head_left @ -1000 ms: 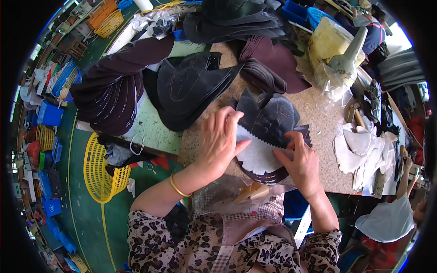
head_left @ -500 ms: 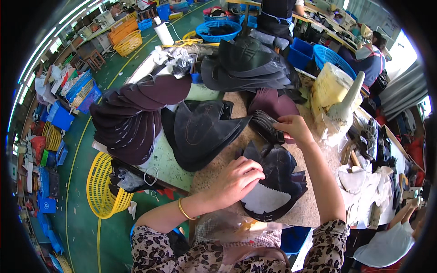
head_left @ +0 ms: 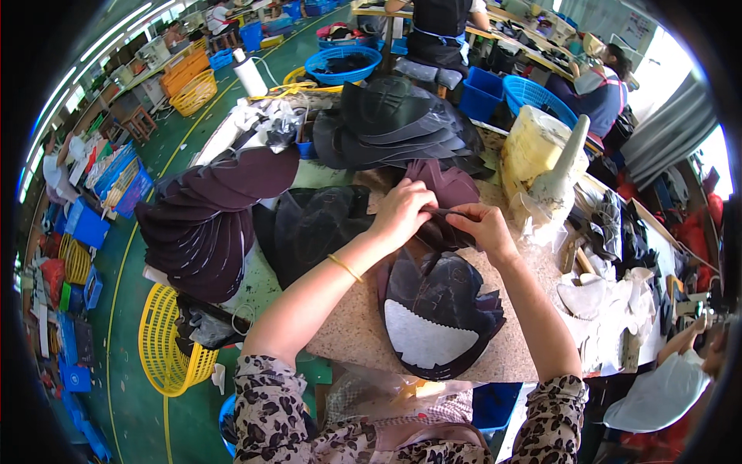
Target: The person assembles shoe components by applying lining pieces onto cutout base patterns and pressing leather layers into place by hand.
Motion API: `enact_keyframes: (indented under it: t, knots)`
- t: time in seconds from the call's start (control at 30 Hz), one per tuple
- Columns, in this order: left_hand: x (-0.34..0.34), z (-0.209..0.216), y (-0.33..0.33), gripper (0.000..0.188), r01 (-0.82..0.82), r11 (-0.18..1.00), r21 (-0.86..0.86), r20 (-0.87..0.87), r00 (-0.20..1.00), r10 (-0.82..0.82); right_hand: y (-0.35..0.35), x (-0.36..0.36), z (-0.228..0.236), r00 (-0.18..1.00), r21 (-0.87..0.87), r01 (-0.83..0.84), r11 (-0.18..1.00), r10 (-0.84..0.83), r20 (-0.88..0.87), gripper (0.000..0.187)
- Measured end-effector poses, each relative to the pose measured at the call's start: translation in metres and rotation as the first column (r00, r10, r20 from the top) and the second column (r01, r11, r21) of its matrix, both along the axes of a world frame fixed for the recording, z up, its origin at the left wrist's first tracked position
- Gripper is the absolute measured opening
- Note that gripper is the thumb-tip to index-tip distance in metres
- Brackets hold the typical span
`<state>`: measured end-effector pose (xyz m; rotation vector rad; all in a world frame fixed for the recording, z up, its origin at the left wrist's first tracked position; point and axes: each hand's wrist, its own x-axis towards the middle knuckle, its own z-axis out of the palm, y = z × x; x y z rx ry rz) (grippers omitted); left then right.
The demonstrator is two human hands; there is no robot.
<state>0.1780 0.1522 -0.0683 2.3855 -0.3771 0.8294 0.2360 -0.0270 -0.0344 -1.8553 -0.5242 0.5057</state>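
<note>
My left hand (head_left: 405, 210) and my right hand (head_left: 485, 230) meet over the table, fingertips pinching a thin dark piece (head_left: 442, 212) between them. Its full shape is partly hidden by my fingers. Just beyond them lies a fan of maroon cut pieces (head_left: 447, 182). Nearer to me rests a stack of black cut pieces (head_left: 464, 290), with a white serrated-edged patch (head_left: 421, 334) on its near left part. Under my left forearm's far side sits another pile of black curved pieces (head_left: 313, 228).
A tall overlapping maroon stack (head_left: 205, 224) stands at left, a black stack (head_left: 410, 127) at the back. To the right are a yellowish block (head_left: 533, 147), a pale upright horn-shaped form (head_left: 568, 170) and white scraps (head_left: 595, 301). A yellow basket (head_left: 158, 340) is beside the table; people work farther off.
My left hand has moved away from the white-patched stack, up and over to my right hand. Both now grip the dark piece; the view has shifted slightly.
</note>
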Motion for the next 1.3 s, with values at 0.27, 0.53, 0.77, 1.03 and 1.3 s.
enact_keyframes:
  t: [0.27, 0.53, 0.77, 1.03, 1.3]
  knots:
    - [-0.006, 0.001, -0.001, 0.021, -0.075, 0.997, 0.012, -0.093, 0.993, 0.075, -0.016, 0.015, -0.020, 0.951, 0.374, 0.122, 0.919, 0.000, -0.310, 0.020]
    - [-0.044, 0.032, -0.050, 0.012, 0.084, 0.803, -0.590, -0.096, 0.980, -0.173, -0.031, -0.022, 0.012, 0.893, 0.273, 0.124, 0.954, -0.228, 0.389, 0.016]
    - [-0.055, 0.032, -0.065, 0.017, 0.012, 0.583, -0.813, -0.240, 0.904, -0.354, -0.038, -0.066, 0.015, 0.715, 0.110, 0.051, 0.993, -0.113, 0.690, 0.020]
    - [-0.059, 0.032, -0.066, 0.012, -0.038, 0.415, -0.909, -0.271, 0.810, -0.519, -0.047, -0.078, 0.025, 0.901, 0.152, 0.102, 0.983, -0.156, 0.406, 0.019]
    - [-0.071, 0.037, -0.078, 0.014, 0.096, 0.677, -0.730, -0.316, 0.831, -0.458, -0.059, -0.080, 0.029, 0.854, 0.093, 0.087, 0.992, -0.123, 0.505, 0.011]
